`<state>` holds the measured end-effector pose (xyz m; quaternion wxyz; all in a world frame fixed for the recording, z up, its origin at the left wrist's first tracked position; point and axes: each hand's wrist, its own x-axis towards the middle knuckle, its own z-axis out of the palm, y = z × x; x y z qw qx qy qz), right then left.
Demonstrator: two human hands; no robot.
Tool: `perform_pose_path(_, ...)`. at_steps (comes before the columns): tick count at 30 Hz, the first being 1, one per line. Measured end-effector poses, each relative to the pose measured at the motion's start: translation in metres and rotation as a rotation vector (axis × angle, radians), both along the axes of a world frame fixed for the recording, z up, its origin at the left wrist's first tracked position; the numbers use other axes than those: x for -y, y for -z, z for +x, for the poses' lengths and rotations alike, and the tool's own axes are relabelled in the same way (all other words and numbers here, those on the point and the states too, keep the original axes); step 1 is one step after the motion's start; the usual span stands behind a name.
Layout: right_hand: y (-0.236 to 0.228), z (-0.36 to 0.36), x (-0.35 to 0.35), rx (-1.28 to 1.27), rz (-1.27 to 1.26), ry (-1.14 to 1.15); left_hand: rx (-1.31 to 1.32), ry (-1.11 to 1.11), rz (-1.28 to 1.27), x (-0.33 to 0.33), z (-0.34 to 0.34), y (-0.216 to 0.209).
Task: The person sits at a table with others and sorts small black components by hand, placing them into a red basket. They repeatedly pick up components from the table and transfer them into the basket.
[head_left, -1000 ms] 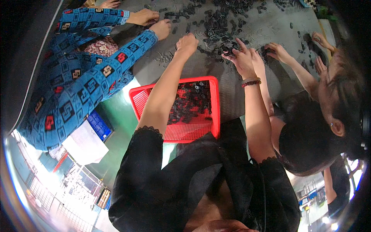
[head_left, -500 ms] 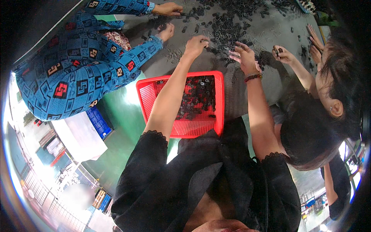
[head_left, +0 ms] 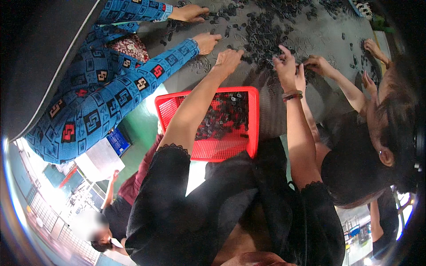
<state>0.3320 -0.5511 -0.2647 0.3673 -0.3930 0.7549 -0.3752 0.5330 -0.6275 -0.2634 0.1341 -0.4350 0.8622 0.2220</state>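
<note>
Holds both arms out over the table (head_left: 250, 77), toward the pile (head_left: 262, 33) of small dark parts at upper centre of the frame. Left hand (head_left: 228, 61) just below the pile's left side, fingers curled and drawn together; cannot tell about anything pinched underneath. Right hand (head_left: 286, 68) by the pile's lower right, fingers spread apart, with nothing seen clamped between them. Lower down, at frame centre, basket (head_left: 254, 124) in red mesh, partly filled with the same dark parts (head_left: 226, 116) and crossed above by the left forearm (head_left: 188, 111).

Likeliest trouble, as a judgement: tangling. Thin wires (head_left: 198, 65) strewn left of the left hand, more of them among and beside the pile; could catch and drag up unwanted pieces, or prick a fingertip. Next, crowding at upper right: another person's hand (head_left: 320, 65) close beside the right hand, so possible bumping or a clash over one piece. Last, the basket: liable to a jolt from a lowered left forearm or a forward lean, given its place between body and table; support underneath hidden, so cannot judge its steadiness.
</note>
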Motion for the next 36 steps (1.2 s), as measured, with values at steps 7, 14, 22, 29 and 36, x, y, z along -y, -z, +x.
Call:
perform_pose_path(7,0.031,0.04,0.015,-0.699,-0.054,-0.675,0.062,0.086,0.07,0.009,-0.004,0.026)
perform_pose_path(14,0.054,0.021,0.027,-0.478,0.112,-0.589,-1.036,-1.006,1.148,0.021,0.023,0.007)
perform_pose_path(22,-0.005,-0.022,0.007,0.746,0.065,0.086,-1.257,-0.88,1.367,0.047,-0.002,-0.013)
perform_pose_path(29,-0.065,0.023,-0.046,0.277,0.137,-0.429,0.035,-0.107,0.233,0.034,-0.04,0.055)
perform_pose_path(36,-0.058,0.042,-0.039,0.029,-0.036,-0.368,0.121,-0.128,0.166,0.012,-0.043,0.067)
